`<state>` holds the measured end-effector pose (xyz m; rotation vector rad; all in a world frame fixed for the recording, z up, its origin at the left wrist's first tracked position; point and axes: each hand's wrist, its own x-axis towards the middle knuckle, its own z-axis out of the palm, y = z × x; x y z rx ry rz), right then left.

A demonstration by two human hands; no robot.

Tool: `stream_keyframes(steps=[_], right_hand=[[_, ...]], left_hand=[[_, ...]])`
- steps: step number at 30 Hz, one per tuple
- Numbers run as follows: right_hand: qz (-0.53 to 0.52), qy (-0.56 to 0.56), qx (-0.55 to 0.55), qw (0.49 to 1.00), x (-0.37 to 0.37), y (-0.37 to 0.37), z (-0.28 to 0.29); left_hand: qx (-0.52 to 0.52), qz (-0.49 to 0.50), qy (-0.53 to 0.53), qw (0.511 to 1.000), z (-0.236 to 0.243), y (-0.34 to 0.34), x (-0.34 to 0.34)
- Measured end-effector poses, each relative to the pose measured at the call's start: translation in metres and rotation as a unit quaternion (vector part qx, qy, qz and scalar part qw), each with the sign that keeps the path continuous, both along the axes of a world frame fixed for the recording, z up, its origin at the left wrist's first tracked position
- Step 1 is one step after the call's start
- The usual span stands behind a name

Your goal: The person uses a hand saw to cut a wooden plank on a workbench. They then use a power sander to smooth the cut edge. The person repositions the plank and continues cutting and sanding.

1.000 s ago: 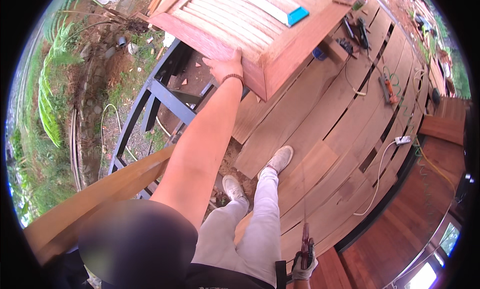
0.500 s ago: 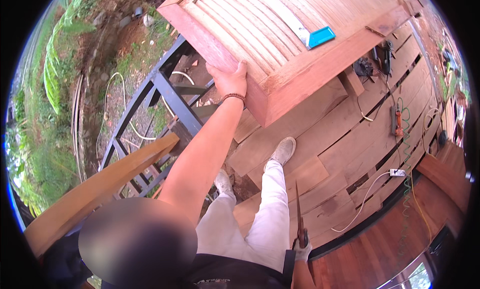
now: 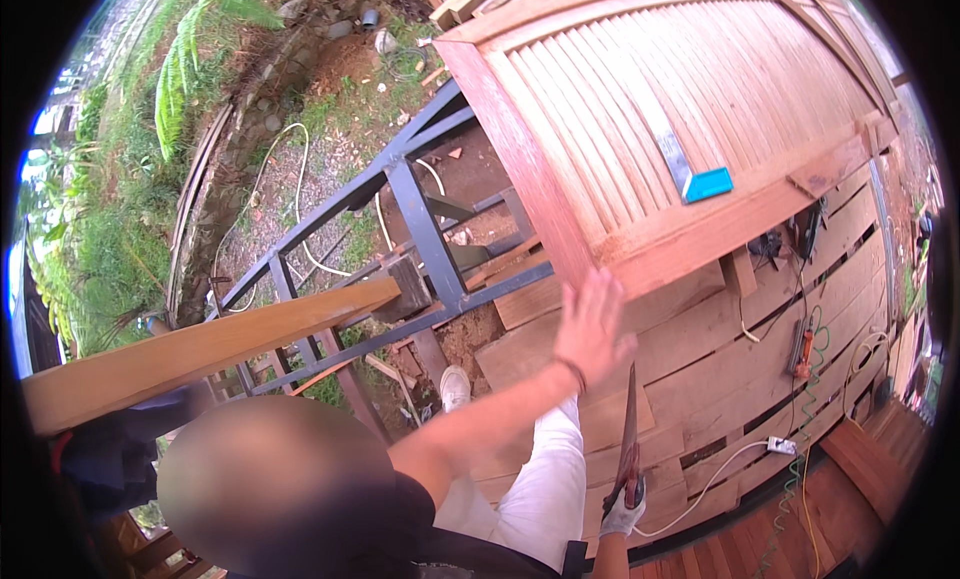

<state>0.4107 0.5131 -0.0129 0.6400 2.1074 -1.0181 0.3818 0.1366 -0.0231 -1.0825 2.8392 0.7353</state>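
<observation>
My left hand [image 3: 592, 331], bare with a cord at the wrist, has its fingers outstretched at the near corner of a louvred wooden door panel [image 3: 545, 194]. The fingertips overlap the frame's corner; whether they press on it I cannot tell. Lower right, my right hand [image 3: 622, 515], in a pale glove, grips the handle of a handsaw [image 3: 628, 434] whose blade points up and away. A try square [image 3: 708, 186] with a teal stock and metal blade lies on the slats.
Dark metal framing [image 3: 425, 224] stands left of the panel, with a wooden beam [image 3: 215, 341] slanting beside it. Boards [image 3: 715, 349] with gaps form the floor. An orange tool [image 3: 803, 357], a white power strip [image 3: 781, 446] and a green coiled hose [image 3: 815, 339] lie at right.
My left hand has left the panel's left edge and swung right to its near corner, fingers opening. The handsaw in my right hand has come up slightly. The view has shifted.
</observation>
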Motion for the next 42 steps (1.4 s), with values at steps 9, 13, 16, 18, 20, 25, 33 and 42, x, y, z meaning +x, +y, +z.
stream_keyframes(steps=[9,13,16,18,20,25,33,42], right_hand=[[-0.052,-0.009,0.051,0.997,0.029,0.046,-0.011],[-0.125,0.016,-0.072,0.989,0.011,0.051,-0.013],[-0.136,0.088,-0.045,0.986,-0.029,0.031,-0.002],[-0.061,0.166,-0.023,0.984,-0.067,0.008,0.014],[-0.094,0.242,-0.012,0.966,-0.109,-0.017,0.037],[0.017,0.408,0.062,0.911,-0.216,-0.078,0.120],[0.313,0.506,0.107,0.797,-0.332,-0.217,0.228],[0.528,0.219,-0.297,0.765,-0.346,-0.421,0.135]], left_hand=[[0.033,0.279,0.309,0.909,0.009,-0.088,0.019],[0.147,0.595,0.160,0.774,0.002,-0.272,-0.026],[0.134,0.620,0.068,0.770,-0.011,-0.291,-0.050],[0.098,0.608,0.035,0.787,-0.014,-0.281,-0.056],[0.053,0.605,0.041,0.793,-0.013,-0.275,-0.057],[0.028,0.600,0.005,0.799,-0.013,-0.277,-0.060],[0.033,0.605,0.018,0.796,-0.011,-0.273,-0.063],[0.122,0.641,0.024,0.758,0.007,-0.319,-0.060]])
